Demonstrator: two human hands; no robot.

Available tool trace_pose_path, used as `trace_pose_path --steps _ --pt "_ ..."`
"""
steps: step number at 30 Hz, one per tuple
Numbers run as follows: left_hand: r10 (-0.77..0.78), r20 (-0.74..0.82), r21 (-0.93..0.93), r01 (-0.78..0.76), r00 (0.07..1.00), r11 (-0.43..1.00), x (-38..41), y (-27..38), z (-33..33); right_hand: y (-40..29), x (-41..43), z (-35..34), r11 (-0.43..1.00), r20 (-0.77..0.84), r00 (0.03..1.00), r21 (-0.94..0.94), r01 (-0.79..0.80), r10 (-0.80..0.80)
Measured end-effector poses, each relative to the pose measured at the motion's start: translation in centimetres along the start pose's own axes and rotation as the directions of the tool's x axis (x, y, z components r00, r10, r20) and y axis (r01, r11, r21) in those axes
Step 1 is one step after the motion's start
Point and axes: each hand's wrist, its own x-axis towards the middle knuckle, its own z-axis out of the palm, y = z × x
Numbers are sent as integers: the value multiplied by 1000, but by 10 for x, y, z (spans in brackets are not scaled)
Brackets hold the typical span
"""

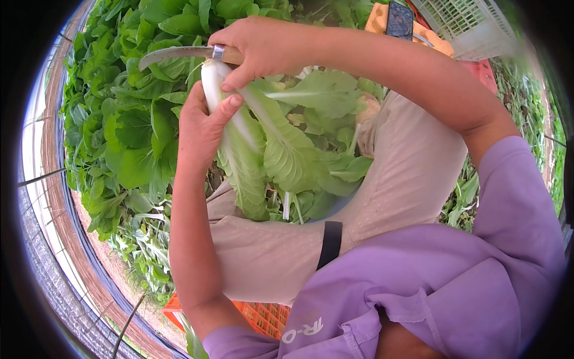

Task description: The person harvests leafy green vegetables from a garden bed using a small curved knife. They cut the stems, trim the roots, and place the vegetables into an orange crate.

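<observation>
My left hand [204, 121] grips a leafy green vegetable [244, 134] like bok choy around its thick white stalks. Its cut base points up and away from me, while the broad leaves hang down toward my lap. In my right hand [255, 54] is a curved harvest knife [179, 52] with a wooden handle and a metal collar. The blade points left, just beyond the stalk base. My right thumb rests against the white stalks, near my left thumb. Fingers behind the stalks are partly hidden.
Growing leafy greens [134, 121] fill the left side. Loose trimmed leaves [323, 94] lie on the ground between my legs. An orange plastic crate [264, 316] is near my left elbow. A pale crate [471, 27] and a phone [399, 20] on an orange block [376, 18] are at upper right.
</observation>
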Motion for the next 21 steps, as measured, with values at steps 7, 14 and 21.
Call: trace_pose_path --steps 7,14,21 --pt "-93 249 -171 138 964 976 -5 10 -8 3 -4 -14 999 78 996 -10 47 -46" --pt "88 307 -449 63 948 891 -20 15 -12 18 -14 -19 969 11 999 -242 39 -38" --pt "32 113 -249 -3 993 969 -24 17 3 -7 -36 -8 818 -83 958 -544 189 -276"
